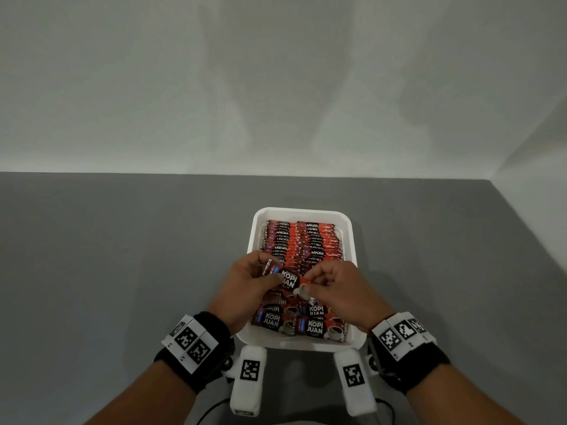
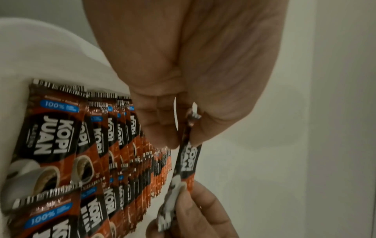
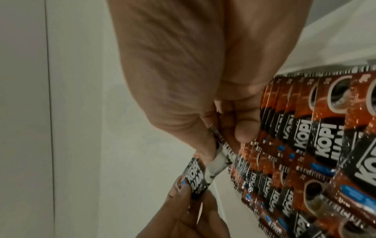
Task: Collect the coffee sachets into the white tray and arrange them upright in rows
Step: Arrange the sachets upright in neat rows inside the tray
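Observation:
A white tray (image 1: 349,240) on the grey table holds red-and-black coffee sachets (image 1: 302,240) standing in two rows from back to front. Over the tray's middle both hands hold one sachet (image 1: 288,279) between them. My left hand (image 1: 260,277) pinches its left end, and my right hand (image 1: 325,285) pinches its right end. The held sachet (image 2: 187,162) hangs above the rows (image 2: 122,145) in the left wrist view, gripped by thumb and fingers at each end. In the right wrist view the same sachet (image 3: 195,178) sits left of the standing packs (image 3: 305,145).
The grey table (image 1: 122,256) runs back to a pale wall, with a corner at the right. Two white marker-tagged blocks (image 1: 248,378) with cables lie near the table's front edge below the tray.

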### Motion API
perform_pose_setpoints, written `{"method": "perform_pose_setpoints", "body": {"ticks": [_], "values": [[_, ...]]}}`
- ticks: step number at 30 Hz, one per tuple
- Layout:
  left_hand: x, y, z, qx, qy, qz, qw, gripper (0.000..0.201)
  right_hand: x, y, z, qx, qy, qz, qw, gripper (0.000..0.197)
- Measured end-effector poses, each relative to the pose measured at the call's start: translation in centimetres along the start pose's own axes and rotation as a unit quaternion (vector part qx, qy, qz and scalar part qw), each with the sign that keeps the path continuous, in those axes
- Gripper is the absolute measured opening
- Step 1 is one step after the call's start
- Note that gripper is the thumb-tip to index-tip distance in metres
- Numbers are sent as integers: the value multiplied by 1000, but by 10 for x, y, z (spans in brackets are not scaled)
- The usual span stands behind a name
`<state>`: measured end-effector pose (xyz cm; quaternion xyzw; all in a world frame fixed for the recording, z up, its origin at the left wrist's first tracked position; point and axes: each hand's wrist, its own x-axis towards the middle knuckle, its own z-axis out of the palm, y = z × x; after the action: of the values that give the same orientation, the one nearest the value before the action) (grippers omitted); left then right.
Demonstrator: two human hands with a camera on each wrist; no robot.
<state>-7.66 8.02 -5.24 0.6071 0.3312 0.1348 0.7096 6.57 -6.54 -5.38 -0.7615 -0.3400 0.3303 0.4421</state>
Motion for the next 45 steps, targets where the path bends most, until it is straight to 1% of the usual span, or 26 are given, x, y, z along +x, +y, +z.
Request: {"method": "perform_pose_setpoints", "body": {"ticks": [2, 4, 6, 10, 13, 16, 18, 20, 21, 22, 23, 25, 26, 28, 30, 32, 35, 39, 40, 42, 43, 44, 45], "values": [[0, 0, -4, 30, 7, 5, 1000, 18, 1, 1, -2, -20, -7, -5, 1000, 11], [0, -2, -6, 68, 5, 7, 998, 22, 2, 1, -2, -48, -18, -9, 999, 11], [2, -5, -7, 115, 19, 23, 993, 24, 5, 2, 1, -85, -38, -4, 996, 10], [7, -8, -13, 162, 51, 38, 985, 20, 7, 11, 14, -196, -122, 5, 973, 6], [8, -9, -17, 206, 57, 44, 976, 20, 10, 15, 28, -241, -151, 2, 959, 9], [8, -11, -18, 235, 48, 41, 970, 22, 13, 17, 37, -277, -169, -4, 946, 13], [6, -12, -18, 270, 36, 46, 961, 25, 15, 19, 42, -301, -172, -3, 938, 15], [4, -13, -17, 309, 9, 49, 950, 28, 15, 20, 44, -315, -168, -2, 934, 15], [3, -13, -16, 333, -19, 49, 941, 29, 15, 20, 44, -317, -161, -6, 934, 15], [0, -12, -14, 367, -54, 51, 927, 30, 14, 20, 43, -316, -151, -13, 937, 14], [-2, -11, -12, 407, -89, 64, 907, 30, 12, 20, 40, -312, -135, -21, 940, 10], [-5, -14, -8, 474, -158, 110, 859, 27, 7, 22, 29, -310, -92, -34, 946, 5], [-6, -18, -6, 496, -189, 129, 837, 26, 3, 24, 22, -320, -76, -38, 944, 7], [-8, -31, -4, 540, -230, 148, 796, 31, -7, 30, 9, -358, -73, -40, 930, 10], [-9, -43, -3, 582, -237, 149, 764, 39, -15, 36, 3, -381, -93, -28, 919, 9], [-12, -47, -2, 617, -232, 148, 738, 43, -20, 41, 5, -400, -106, -24, 910, 14], [-14, -46, -1, 651, -227, 128, 713, 43, -22, 42, 9, -424, -100, -45, 899, 22], [-13, -47, -2, 663, -228, 115, 703, 46, -24, 37, 11, -435, -102, -48, 893, 23], [-12, -47, -3, 661, -228, 113, 706, 46, -24, 37, 10, -430, -104, -44, 896, 22], [-10, -46, -3, 644, -210, 122, 726, 50, -21, 37, 9, -410, -94, -44, 906, 19], [-7, -44, -4, 635, -195, 137, 735, 56, -19, 36, 8, -398, -83, -50, 912, 18], [-4, -42, -3, 634, -180, 154, 736, 64, -16, 36, 8, -393, -71, -62, 915, 19], [0, -39, -2, 640, -169, 167, 731, 71, -13, 34, 8, -396, -62, -77, 913, 22]]}}
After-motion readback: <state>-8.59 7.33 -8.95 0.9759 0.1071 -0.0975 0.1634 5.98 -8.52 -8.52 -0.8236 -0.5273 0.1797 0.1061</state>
